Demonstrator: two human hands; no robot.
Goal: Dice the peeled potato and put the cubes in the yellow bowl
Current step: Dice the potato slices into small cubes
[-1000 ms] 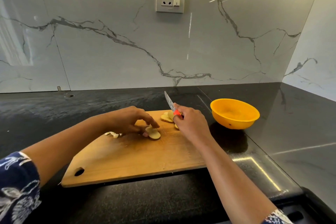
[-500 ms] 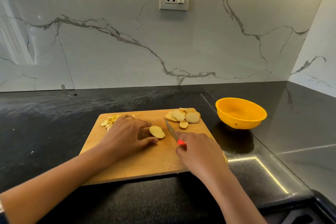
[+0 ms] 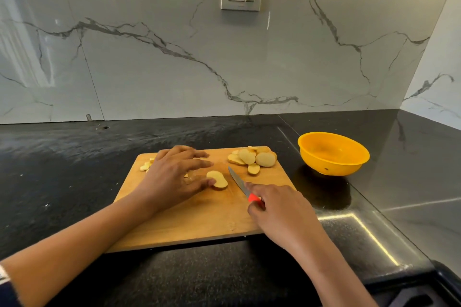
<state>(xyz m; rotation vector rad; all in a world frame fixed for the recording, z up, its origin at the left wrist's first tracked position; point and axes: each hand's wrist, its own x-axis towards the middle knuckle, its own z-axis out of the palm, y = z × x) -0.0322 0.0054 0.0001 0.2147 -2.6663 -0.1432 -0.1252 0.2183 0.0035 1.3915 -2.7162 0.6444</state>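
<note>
Since the knife point(image 3: 239, 182) is what I'm watching: its blade points to about 11 o'clock, long axis 5-to-11, with my right hand point(image 3: 282, 209) wrapped round the red handle, which is mostly hidden. The left hand point(image 3: 172, 177) lies flat with fingers spread, thumb touching one potato slice point(image 3: 217, 180) mid cutting board point(image 3: 199, 219). It covers part of the cubes point(image 3: 145, 165) at 10 o'clock. The slice pile point(image 3: 253, 158) sits at 1 o'clock, and the yellow bowl point(image 3: 333, 153) at 2 shows only bare yellow inside.
</note>
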